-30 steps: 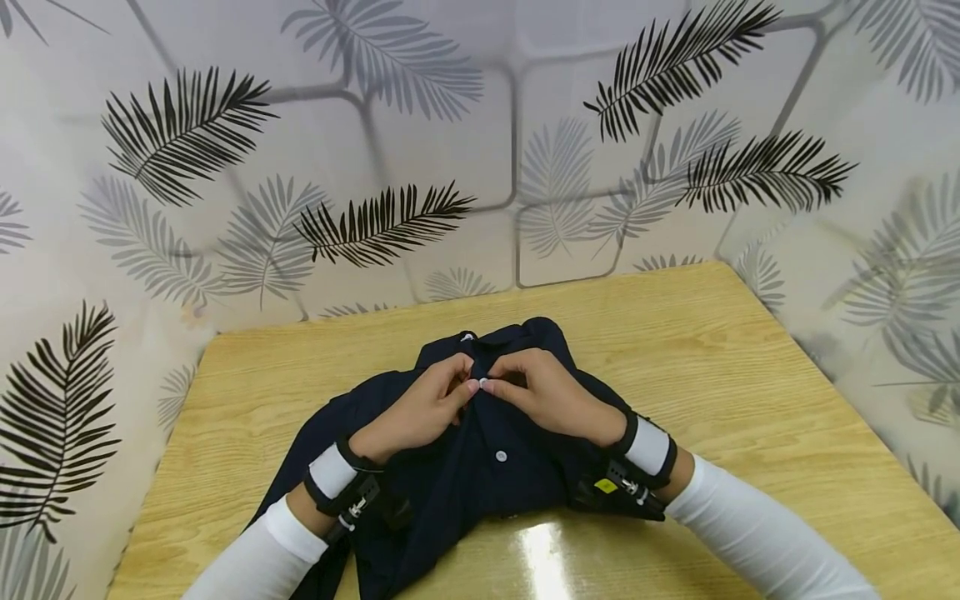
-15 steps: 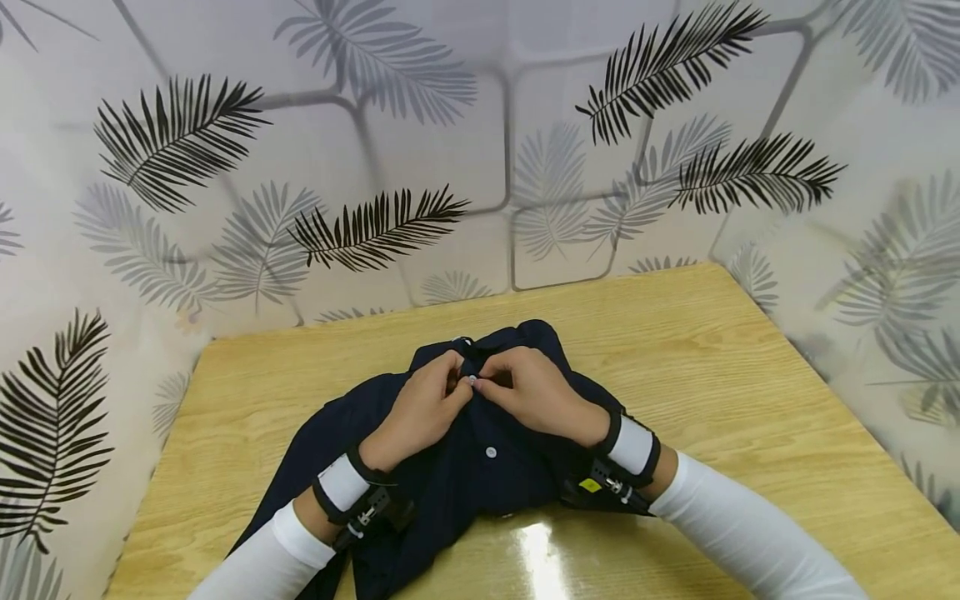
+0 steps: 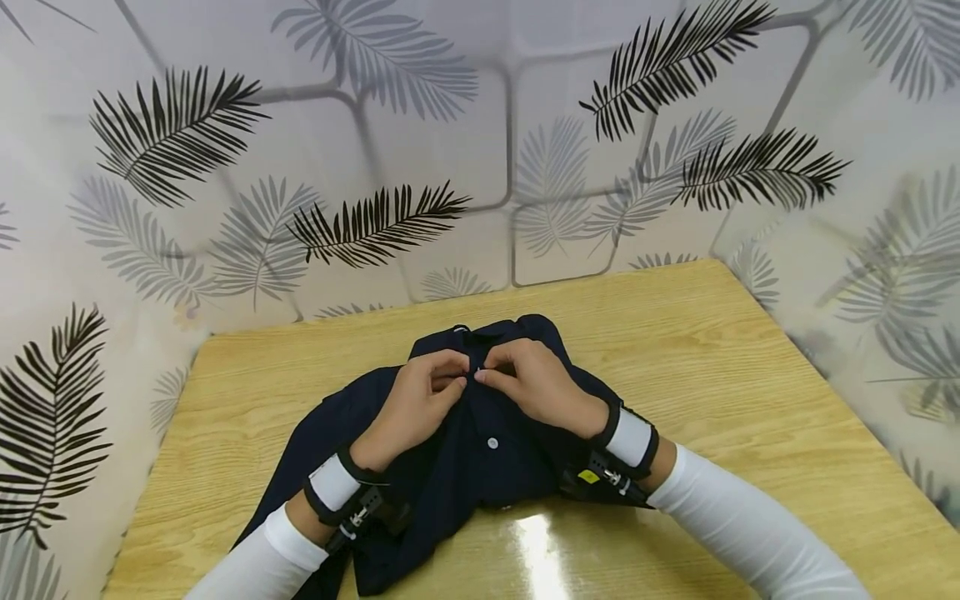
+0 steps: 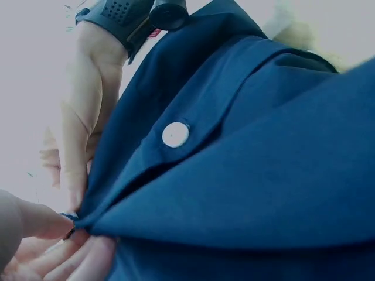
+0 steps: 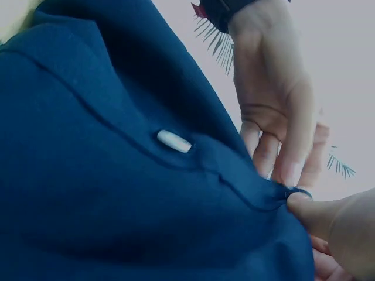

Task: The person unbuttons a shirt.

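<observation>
A dark navy shirt (image 3: 517, 475) lies on the table with its collar towards the far side and white buttons down its front. My left hand (image 3: 411, 408) pinches the front edge of the shirt between thumb and fingers, plainest in the left wrist view. Just to the right, my right hand (image 3: 551, 392) holds the same front edge between thumb and forefinger, close to a barely visible white button. The fingertips of both hands nearly meet there, and they partly hide the cloth between them. Lower on the front, another white button (image 4: 176, 134) shows uncovered.
The wooden table (image 3: 712, 375) reaches out on both sides of the shirt. Behind it stands a wall (image 3: 555, 108) with a leaf pattern. One shirt sleeve stretches towards the near left, under my left forearm.
The white button seen between my fingertips earlier is now mostly hidden. My left thumb has drawn slightly away from the right one, while both hands stay on the shirt front.
</observation>
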Available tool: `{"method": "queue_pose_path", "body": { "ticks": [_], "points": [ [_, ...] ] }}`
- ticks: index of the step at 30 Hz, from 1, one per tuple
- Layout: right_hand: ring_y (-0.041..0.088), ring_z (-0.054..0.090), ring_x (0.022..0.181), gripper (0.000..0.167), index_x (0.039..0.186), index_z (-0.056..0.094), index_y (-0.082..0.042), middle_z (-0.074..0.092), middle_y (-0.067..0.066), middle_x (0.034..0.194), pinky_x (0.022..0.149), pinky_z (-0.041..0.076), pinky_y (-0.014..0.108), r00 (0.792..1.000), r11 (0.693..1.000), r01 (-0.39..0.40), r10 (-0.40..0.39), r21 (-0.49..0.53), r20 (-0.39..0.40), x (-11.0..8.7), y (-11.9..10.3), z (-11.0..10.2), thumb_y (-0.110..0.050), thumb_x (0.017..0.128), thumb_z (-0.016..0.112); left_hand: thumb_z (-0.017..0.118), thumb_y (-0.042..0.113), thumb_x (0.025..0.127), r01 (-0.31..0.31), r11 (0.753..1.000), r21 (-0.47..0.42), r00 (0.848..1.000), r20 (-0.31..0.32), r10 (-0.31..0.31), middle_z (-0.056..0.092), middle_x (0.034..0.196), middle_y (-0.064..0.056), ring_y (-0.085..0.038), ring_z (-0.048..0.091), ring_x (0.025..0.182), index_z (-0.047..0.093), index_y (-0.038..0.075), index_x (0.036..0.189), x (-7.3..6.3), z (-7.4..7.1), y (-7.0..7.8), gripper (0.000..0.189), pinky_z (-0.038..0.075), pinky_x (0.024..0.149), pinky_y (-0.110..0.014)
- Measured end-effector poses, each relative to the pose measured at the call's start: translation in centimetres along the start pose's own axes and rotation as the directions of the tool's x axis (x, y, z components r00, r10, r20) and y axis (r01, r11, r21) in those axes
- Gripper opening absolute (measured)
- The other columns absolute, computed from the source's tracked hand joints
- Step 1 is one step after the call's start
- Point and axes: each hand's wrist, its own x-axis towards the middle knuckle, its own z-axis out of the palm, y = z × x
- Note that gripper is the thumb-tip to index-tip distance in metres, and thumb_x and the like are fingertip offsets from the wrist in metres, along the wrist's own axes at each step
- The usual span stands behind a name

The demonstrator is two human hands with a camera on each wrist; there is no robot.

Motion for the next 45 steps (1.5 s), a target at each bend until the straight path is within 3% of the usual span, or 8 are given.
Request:
{"method": "queue_pose_path", "body": {
  "ticks": [9, 15, 21, 24, 28, 31, 38, 45],
  "points": [
    [0.010, 0.053, 0.066, 0.016, 0.082, 0.072, -0.015, 0.064, -0.003, 0.074, 0.063, 0.043, 0.024, 1.000, 0.998, -0.027, 0.028, 0.052, -0.005, -1.1, 1.9, -1.0, -0.017, 0.098, 0.068, 0.062, 0.003, 0.098, -0.017, 0.998, 0.061, 0.997, 0.074, 0.013, 0.064, 0.108, -0.011, -0.019, 0.068, 0.092, 0.054, 0.010, 0.145, -0.5, -0.8, -0.7, 0.048, 0.054, 0.076, -0.026],
    [0.017, 0.067, 0.102, 0.030, 0.114, 0.071, -0.012, 0.071, 0.002, 0.111, 0.090, 0.055, 0.039, 0.984, 0.998, -0.029, 0.037, -0.050, 0.173, -4.1, 3.4, -2.3, -0.036, 0.096, 0.071, 0.073, 0.029, 0.094, -0.001, 0.970, 0.242, 0.983, 0.176, -0.043, 0.060, 0.100, -0.003, -0.014, 0.058, 0.086, 0.061, 0.013, 0.118, -2.4, -1.7, -2.0, 0.031, 0.048, 0.073, -0.026],
    [0.034, 0.048, 0.137, 0.079, 0.142, 0.054, -0.010, 0.050, 0.013, 0.148, 0.110, 0.041, 0.057, 0.904, 0.984, -0.013, 0.087, -0.176, 0.419, -7.6, 4.7, -4.2, -0.061, 0.085, 0.074, 0.079, 0.058, 0.081, -0.027, 0.912, 0.408, 0.883, 0.437, -0.169, 0.050, 0.095, 0.005, -0.011, 0.048, 0.082, 0.058, 0.024, 0.101, -4.7, -1.8, -2.5, 0.045, 0.042, 0.070, -0.026],
    [0.041, 0.042, 0.142, 0.081, 0.144, 0.055, -0.009, 0.044, 0.017, 0.153, 0.112, 0.036, 0.063, 0.890, 0.976, 0.021, 0.081, -0.217, 0.448, -8.6, 5.1, -4.8, -0.054, 0.082, 0.080, 0.083, 0.053, 0.079, -0.062, 0.895, 0.443, 0.840, 0.507, -0.193, 0.049, 0.096, 0.007, -0.009, 0.046, 0.082, 0.059, 0.025, 0.100, -5.4, -1.6, -2.4, 0.042, 0.042, 0.070, -0.025],
    [0.036, 0.059, 0.123, 0.037, 0.119, 0.072, -0.006, 0.060, 0.017, 0.135, 0.101, 0.049, 0.053, 0.926, 0.955, 0.145, -0.039, -0.258, 0.376, -9.2, 5.9, -4.9, -0.025, 0.088, 0.080, 0.078, 0.030, 0.090, -0.119, 0.888, 0.445, 0.852, 0.504, -0.139, 0.052, 0.092, 0.007, -0.006, 0.045, 0.077, 0.064, 0.021, 0.096, -5.7, -1.9, -2.8, 0.017, 0.041, 0.067, -0.022],
    [0.027, 0.069, 0.100, 0.012, 0.105, 0.075, -0.008, 0.071, 0.010, 0.112, 0.086, 0.056, 0.041, 0.951, 0.950, 0.168, -0.086, -0.262, 0.297, -9.2, 6.1, -5.6, -0.009, 0.095, 0.069, 0.064, 0.019, 0.100, -0.123, 0.929, 0.349, 0.865, 0.497, -0.072, 0.050, 0.082, 0.007, -0.004, 0.044, 0.070, 0.062, 0.017, 0.094, -5.2, -2.7, -3.3, 0.006, 0.040, 0.065, -0.021],
    [0.005, 0.052, 0.075, 0.018, 0.104, 0.067, -0.014, 0.064, -0.006, 0.089, 0.070, 0.045, 0.026, 0.993, 0.992, 0.086, -0.078, -0.095, 0.084, -8.0, 2.9, -10.1, -0.003, 0.103, 0.054, 0.048, 0.010, 0.107, -0.149, 0.988, 0.036, 0.924, 0.362, 0.126, 0.047, 0.076, 0.005, -0.005, 0.045, 0.062, 0.058, 0.012, 0.102, -3.3, -7.9, -0.7, 0.012, 0.040, 0.063, -0.025],
    [0.004, 0.063, 0.071, 0.024, 0.106, 0.072, -0.003, 0.072, -0.009, 0.093, 0.062, 0.049, 0.019, 0.934, 0.922, 0.352, -0.336, 0.158, -0.123, -7.3, -1.3, -15.9, 0.011, 0.097, 0.055, 0.048, -0.003, 0.104, -0.301, 0.937, -0.175, 0.878, 0.334, 0.344, 0.067, 0.093, 0.007, -0.009, 0.061, 0.078, 0.064, 0.010, 0.113, -3.5, -14.2, 5.9, 0.021, 0.049, 0.069, -0.026]
  ]
}}
